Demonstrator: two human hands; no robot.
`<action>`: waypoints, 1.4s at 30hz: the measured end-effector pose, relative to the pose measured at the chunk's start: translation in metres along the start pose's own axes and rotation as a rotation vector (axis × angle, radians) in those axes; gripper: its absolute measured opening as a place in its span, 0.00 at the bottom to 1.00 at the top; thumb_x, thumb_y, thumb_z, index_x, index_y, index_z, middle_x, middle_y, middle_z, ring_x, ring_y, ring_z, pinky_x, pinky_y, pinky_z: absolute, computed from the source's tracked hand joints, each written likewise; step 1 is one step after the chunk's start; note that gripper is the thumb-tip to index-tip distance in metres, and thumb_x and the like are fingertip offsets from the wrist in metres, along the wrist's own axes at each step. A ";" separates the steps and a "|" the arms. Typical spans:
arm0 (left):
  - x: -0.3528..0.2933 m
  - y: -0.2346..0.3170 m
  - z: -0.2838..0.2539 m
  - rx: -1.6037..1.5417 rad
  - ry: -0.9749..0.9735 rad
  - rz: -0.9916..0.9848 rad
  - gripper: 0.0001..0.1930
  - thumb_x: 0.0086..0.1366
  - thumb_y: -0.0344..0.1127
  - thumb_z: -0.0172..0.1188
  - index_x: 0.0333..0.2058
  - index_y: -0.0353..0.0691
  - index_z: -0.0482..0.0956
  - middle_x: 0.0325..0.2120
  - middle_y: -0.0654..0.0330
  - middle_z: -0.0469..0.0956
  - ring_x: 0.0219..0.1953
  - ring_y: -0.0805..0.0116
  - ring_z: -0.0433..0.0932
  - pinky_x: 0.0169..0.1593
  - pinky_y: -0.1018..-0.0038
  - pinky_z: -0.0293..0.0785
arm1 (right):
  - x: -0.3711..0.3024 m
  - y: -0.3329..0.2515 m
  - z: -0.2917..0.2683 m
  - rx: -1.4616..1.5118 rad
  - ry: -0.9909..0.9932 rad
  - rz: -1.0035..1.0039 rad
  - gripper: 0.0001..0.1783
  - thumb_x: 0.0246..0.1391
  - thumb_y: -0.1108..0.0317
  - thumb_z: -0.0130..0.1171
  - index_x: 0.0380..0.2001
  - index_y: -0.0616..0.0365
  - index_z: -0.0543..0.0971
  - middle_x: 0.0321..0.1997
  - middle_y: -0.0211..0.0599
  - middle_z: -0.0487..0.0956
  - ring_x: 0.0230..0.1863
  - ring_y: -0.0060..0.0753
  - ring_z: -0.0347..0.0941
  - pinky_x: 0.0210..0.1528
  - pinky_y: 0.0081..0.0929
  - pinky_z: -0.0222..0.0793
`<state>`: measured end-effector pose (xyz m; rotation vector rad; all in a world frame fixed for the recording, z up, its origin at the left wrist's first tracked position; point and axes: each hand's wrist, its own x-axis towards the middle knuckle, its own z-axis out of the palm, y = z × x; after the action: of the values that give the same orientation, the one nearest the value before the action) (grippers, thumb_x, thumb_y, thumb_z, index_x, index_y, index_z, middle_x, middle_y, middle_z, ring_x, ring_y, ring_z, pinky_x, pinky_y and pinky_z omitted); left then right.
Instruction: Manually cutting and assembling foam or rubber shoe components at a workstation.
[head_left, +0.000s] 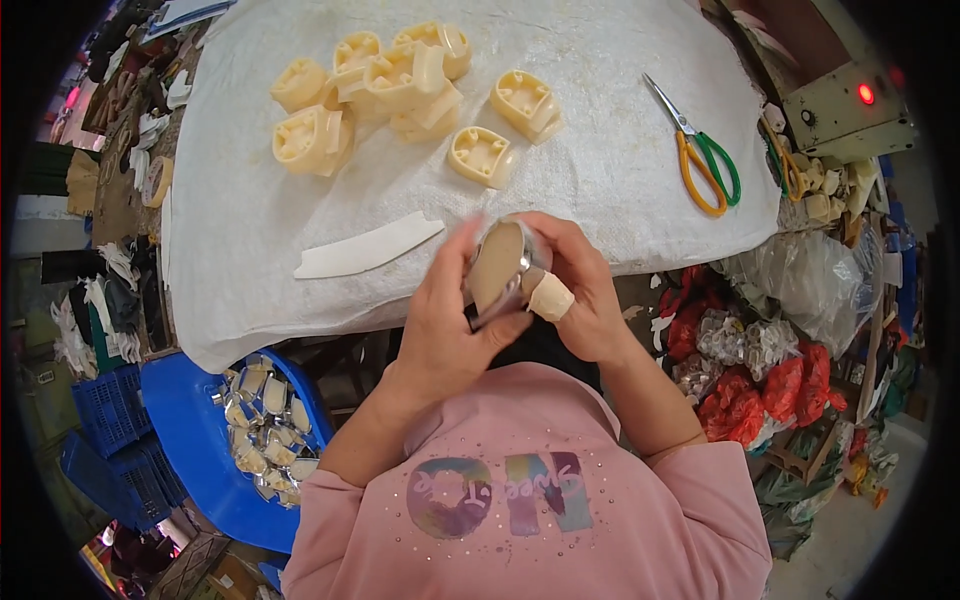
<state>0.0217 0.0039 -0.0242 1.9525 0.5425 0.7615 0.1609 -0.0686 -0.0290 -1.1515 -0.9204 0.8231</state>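
Observation:
In front of my chest, both hands close round a shoe heel [497, 268] with a beige flat face and a shiny silver covering on its side. My left hand [440, 318] grips its left side, fingers slightly smeared by motion. My right hand [592, 300] holds the right side, with cream tape [550, 297] wrapped round the thumb. A curved white strip [370, 248] lies on the cloth just left of my hands. Beyond them stand two bare cream plastic heels [482, 160], and farther left several more are piled in a heap [405, 80].
A white woven sheet [600, 110] covers the table. Scissors with orange and green handles [705, 165] lie at the right. Silver-covered heels [268, 420] fill part of a blue basin [190, 420] at lower left. Red plastic bags [765, 395] lie at lower right, below a metal box [850, 110].

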 end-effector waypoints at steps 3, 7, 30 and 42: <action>0.002 0.002 -0.003 -0.433 0.072 -0.290 0.31 0.45 0.27 0.70 0.50 0.33 0.69 0.40 0.54 0.71 0.39 0.64 0.74 0.38 0.73 0.73 | 0.010 0.002 -0.014 -0.081 -0.114 0.001 0.20 0.57 0.59 0.55 0.46 0.63 0.73 0.40 0.35 0.74 0.41 0.26 0.72 0.42 0.24 0.71; 0.010 0.005 -0.017 0.190 0.024 -0.008 0.28 0.40 0.23 0.66 0.45 0.39 0.75 0.33 0.60 0.70 0.33 0.68 0.71 0.32 0.77 0.68 | 0.023 -0.004 -0.023 0.153 -0.155 0.395 0.15 0.60 0.60 0.53 0.40 0.61 0.75 0.35 0.32 0.74 0.35 0.22 0.72 0.40 0.24 0.73; 0.001 0.012 0.017 0.473 0.167 0.076 0.26 0.37 0.28 0.71 0.36 0.34 0.68 0.26 0.54 0.71 0.26 0.58 0.76 0.29 0.69 0.73 | 0.002 0.004 -0.014 -0.307 -0.116 0.075 0.13 0.63 0.65 0.46 0.43 0.60 0.76 0.34 0.35 0.78 0.31 0.26 0.74 0.34 0.24 0.71; 0.005 -0.007 0.020 0.525 0.267 0.249 0.31 0.35 0.30 0.70 0.45 0.32 0.75 0.21 0.59 0.68 0.20 0.61 0.69 0.22 0.69 0.68 | -0.009 0.006 -0.001 0.162 0.021 0.337 0.19 0.64 0.64 0.43 0.55 0.59 0.69 0.44 0.39 0.74 0.44 0.27 0.70 0.46 0.24 0.68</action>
<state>0.0392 -0.0019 -0.0362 2.4494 0.7219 1.1339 0.1575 -0.0757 -0.0362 -1.1861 -0.6370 1.1342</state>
